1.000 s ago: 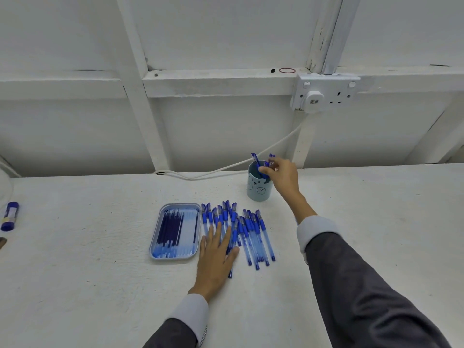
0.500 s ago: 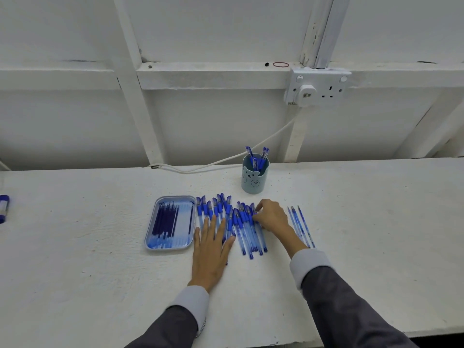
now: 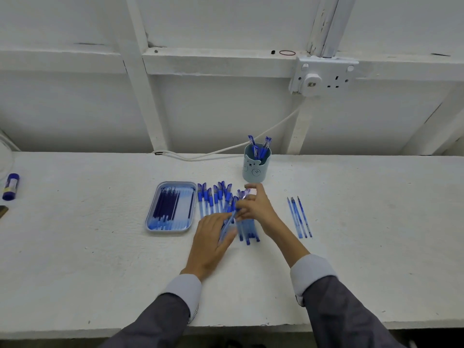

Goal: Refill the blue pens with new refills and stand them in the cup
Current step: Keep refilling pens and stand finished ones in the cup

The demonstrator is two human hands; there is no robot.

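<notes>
The refill tray (image 3: 170, 207) lies left of the row of blue pens (image 3: 213, 199). The left hand (image 3: 211, 239), flat on that row a second ago, now grips one pen (image 3: 229, 222), tilted above the row. The right hand (image 3: 256, 209), back from the cup (image 3: 256, 164), pinches the pen's upper end. The next refill probably begins.

legible text: none | cup (image 3: 256, 169): bear face | glue stick (image 3: 10, 186) label: blurred (tiny)
</notes>
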